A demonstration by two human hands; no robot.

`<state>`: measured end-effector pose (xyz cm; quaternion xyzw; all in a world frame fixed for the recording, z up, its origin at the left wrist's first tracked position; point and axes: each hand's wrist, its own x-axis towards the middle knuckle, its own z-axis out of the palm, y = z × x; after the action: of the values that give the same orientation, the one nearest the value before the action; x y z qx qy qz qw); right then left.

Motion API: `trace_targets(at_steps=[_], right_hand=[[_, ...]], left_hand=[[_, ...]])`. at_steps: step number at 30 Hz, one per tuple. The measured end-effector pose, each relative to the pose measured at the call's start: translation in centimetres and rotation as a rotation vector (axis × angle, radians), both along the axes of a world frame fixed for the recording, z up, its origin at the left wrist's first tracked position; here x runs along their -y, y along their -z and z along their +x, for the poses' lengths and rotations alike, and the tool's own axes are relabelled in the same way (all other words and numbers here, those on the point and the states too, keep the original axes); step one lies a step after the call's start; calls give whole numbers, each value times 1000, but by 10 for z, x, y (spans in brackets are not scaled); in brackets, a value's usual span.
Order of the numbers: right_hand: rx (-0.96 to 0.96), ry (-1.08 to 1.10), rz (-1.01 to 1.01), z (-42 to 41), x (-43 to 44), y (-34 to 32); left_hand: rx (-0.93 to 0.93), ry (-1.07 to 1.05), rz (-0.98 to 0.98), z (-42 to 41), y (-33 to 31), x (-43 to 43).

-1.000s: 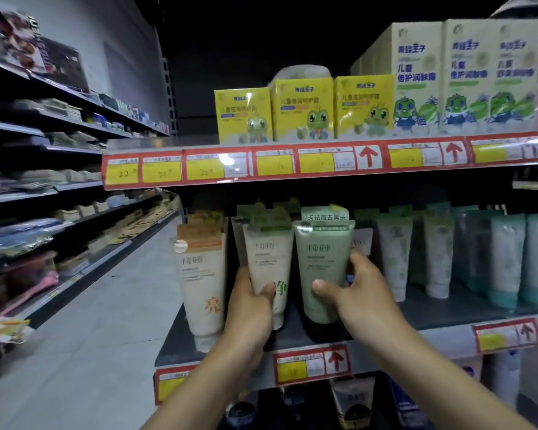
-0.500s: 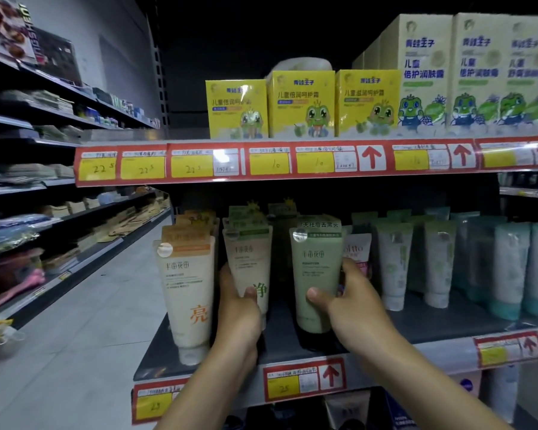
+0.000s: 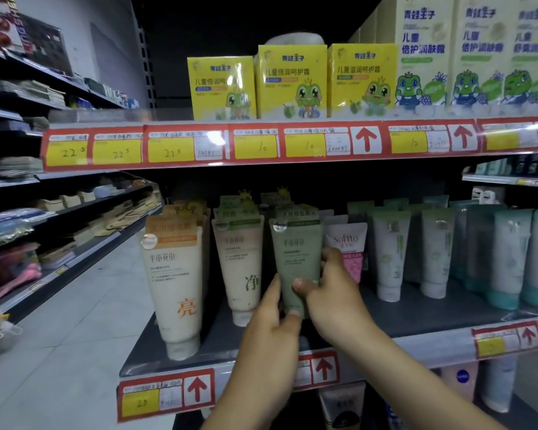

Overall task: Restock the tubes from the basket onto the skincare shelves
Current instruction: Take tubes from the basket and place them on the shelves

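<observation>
Here both hands are together on one green tube (image 3: 297,259). The right hand (image 3: 334,294) clamps it, thumb across the front and fingers round the right edge. The left hand (image 3: 269,319) pinches its foot between a finger laid up the left side and the thumb at the base. The tube stands upright, cap down, at the front of its row on the middle shelf (image 3: 416,322), between a cream tube (image 3: 243,268) on its left and a pink tube (image 3: 348,246) just behind on its right. A taller cream tube with orange print (image 3: 174,283) stands further left, and pale green and teal tubes (image 3: 389,252) fill the right side. Yellow boxes (image 3: 289,82) sit on the shelf above.

This tube looks all but placed, needing only release. The rows appear well filled. The basket is out of view, so how many tubes remain cannot be told.
</observation>
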<state>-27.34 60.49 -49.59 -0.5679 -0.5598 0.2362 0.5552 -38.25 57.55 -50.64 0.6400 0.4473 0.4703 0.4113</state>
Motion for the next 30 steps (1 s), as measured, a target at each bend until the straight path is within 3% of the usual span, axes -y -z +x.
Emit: trace_targets(at_steps=[6, 13, 17, 23, 27, 30], right_hand=[[148, 24, -35, 0, -10, 0], [25, 25, -114, -5, -22, -5], [20, 8, -133, -7, -27, -5], [233, 28, -115, -1, -5, -8], [405, 30, -32, 16, 32, -8], [690, 123, 13, 39, 75, -1]], left_hand=[[60, 20, 5, 7, 3, -17], [220, 5, -123, 17, 7, -36], [207, -16, -110, 16, 5, -37], [37, 9, 4, 4, -3, -17], [-223, 39, 163, -2, -9, 10], [-471, -60, 303, 6, -8, 29]])
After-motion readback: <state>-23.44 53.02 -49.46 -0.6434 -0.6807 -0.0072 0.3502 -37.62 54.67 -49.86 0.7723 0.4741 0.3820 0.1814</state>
